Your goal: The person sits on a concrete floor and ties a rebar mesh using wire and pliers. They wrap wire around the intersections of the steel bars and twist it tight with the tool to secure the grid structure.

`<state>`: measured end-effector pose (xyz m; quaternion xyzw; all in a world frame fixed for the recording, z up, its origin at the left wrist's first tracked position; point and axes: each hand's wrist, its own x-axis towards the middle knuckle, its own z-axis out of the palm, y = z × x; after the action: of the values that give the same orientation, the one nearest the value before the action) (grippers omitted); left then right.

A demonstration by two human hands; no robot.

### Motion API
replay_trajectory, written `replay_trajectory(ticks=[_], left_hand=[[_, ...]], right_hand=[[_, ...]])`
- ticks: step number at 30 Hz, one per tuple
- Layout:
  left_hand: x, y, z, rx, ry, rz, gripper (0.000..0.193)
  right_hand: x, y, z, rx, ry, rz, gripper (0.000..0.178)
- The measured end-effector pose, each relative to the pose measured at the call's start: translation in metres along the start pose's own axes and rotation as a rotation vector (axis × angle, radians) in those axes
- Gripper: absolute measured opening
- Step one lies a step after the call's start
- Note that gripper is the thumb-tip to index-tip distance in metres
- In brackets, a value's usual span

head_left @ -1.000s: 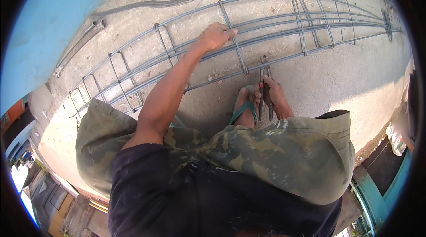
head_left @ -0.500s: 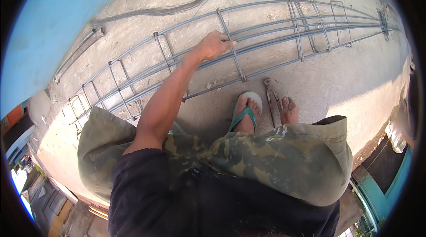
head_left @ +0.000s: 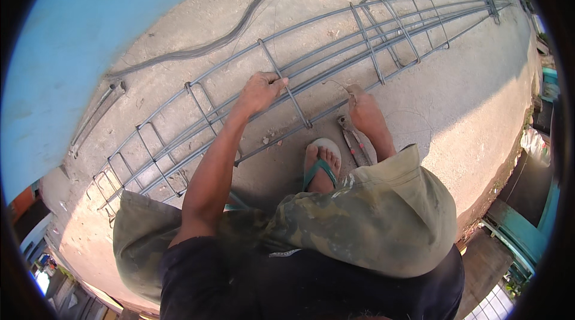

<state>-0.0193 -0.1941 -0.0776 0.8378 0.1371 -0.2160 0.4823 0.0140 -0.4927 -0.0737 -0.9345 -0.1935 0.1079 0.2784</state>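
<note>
A long rebar cage point(head_left: 323, 84) of grey bars and square stirrups lies slantwise across the concrete in front of me. My left hand point(head_left: 262, 92) is closed round one stirrup point(head_left: 291, 99) near the middle of the cage, beside the inner bars. To its right, my right hand point(head_left: 365, 110) pinches a thin tie wire point(head_left: 336, 82), whose bent end reaches toward the bars. Pincers with red handles point(head_left: 354, 143) rest on the floor just below my right hand, close to my sandalled foot point(head_left: 321, 164).
A bundle of long thin wires point(head_left: 239, 31) curves along the floor beyond the cage. Short metal lengths point(head_left: 99, 117) lie at the far left by a blue surface point(head_left: 90, 26). A loose wire strand point(head_left: 419, 117) lies right of my right hand.
My right hand has come into view from the lower right with the tie wire. My left hand stays on the stirrup. The whole view has shifted slightly.
</note>
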Motion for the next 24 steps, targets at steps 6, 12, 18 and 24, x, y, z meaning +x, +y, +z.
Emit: replay_trajectory(ticks=[6,12,18,24], left_hand=[[0.005,-0.005,-0.003,-0.228,0.01,0.012,0.027],[-0.004,0.003,-0.007,-0.526,0.119,-0.109,0.027],[0.004,0.016,-0.011,-0.551,0.075,-0.294,0.038],[0.009,-0.004,-0.012,-0.462,-0.115,-0.093,0.037]], right_hand=[[0.042,-0.013,0.028,0.708,-0.233,0.303,0.026],[0.068,-0.056,0.054,1.235,-0.342,0.685,0.017],[0.072,-0.064,0.085,1.253,-0.363,0.655,0.009],[0.07,-0.062,0.093,1.338,-0.349,0.629,0.009]])
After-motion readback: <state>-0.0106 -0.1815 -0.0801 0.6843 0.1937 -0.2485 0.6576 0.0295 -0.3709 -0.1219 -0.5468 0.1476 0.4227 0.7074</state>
